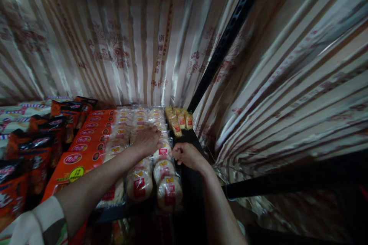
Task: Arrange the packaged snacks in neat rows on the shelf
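Clear-wrapped round flat cakes with red and yellow labels stand in overlapping rows on a dark shelf (193, 187). My left hand (146, 140) reaches over the middle rows with its fingers curled; its fingertips are at the right-hand row, and what they hold is hidden. At the right edge of that row is my right hand (188, 155), fingers closed in a pinch at the wrapper edge of a wrapped round cake (162, 152). In front of both hands, the nearest wrapped cake (169, 193) of this row lies at the shelf's front edge.
Small yellow packets (179, 120) stand in the back right corner by a black perforated post (222, 51). Orange packs (86, 139) and orange-black bags (37, 160) fill the left side. A pleated printed curtain (138, 38) hangs behind. A dark bar (273, 183) crosses at right.
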`<state>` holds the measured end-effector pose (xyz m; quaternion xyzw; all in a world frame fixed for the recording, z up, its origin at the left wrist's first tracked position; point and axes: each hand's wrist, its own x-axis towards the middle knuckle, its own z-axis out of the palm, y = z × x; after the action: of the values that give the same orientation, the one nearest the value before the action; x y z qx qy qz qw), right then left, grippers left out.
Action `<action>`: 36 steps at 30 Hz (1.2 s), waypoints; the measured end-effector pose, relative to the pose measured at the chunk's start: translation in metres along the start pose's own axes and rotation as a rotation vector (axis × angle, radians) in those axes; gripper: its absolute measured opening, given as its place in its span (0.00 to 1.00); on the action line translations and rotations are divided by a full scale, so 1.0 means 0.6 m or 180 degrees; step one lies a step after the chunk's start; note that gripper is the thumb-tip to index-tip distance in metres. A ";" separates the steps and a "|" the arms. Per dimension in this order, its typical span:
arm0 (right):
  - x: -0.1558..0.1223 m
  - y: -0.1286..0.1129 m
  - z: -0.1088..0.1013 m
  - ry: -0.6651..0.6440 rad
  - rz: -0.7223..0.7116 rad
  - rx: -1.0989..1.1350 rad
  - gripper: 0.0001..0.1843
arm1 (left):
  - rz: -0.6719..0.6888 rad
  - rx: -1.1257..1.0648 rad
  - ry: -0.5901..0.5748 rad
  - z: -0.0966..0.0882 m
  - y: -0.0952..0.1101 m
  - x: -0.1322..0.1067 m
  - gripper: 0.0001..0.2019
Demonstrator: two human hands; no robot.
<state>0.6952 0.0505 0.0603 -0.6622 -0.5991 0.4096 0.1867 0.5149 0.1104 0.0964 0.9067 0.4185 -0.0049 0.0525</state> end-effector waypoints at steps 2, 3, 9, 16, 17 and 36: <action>0.001 -0.001 0.003 -0.0049 0.0149 0.0359 0.08 | -0.0035 -0.0036 -0.0004 0.001 -0.001 0.001 0.15; 0.002 -0.002 0.005 -0.0102 0.0223 0.0559 0.09 | -0.0044 -0.0054 -0.0020 0.001 -0.001 0.002 0.15; 0.007 -0.003 0.012 -0.0216 0.0306 0.1218 0.10 | -0.0041 -0.0049 -0.0117 0.001 -0.002 0.006 0.14; 0.008 -0.002 0.007 -0.0123 0.0343 0.1130 0.10 | -0.0064 -0.0049 -0.0135 0.008 -0.005 0.009 0.15; 0.008 -0.003 0.007 -0.0116 0.0365 0.1128 0.10 | -0.0043 -0.0044 -0.0125 0.008 -0.005 0.009 0.15; -0.005 0.020 -0.008 -0.0289 0.0460 0.0623 0.17 | 0.0336 -0.0074 0.0041 0.018 0.017 -0.036 0.07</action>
<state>0.7064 0.0461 0.0552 -0.6629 -0.5148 0.5081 0.1931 0.5089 0.0866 0.0879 0.9269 0.3704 0.0086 0.0605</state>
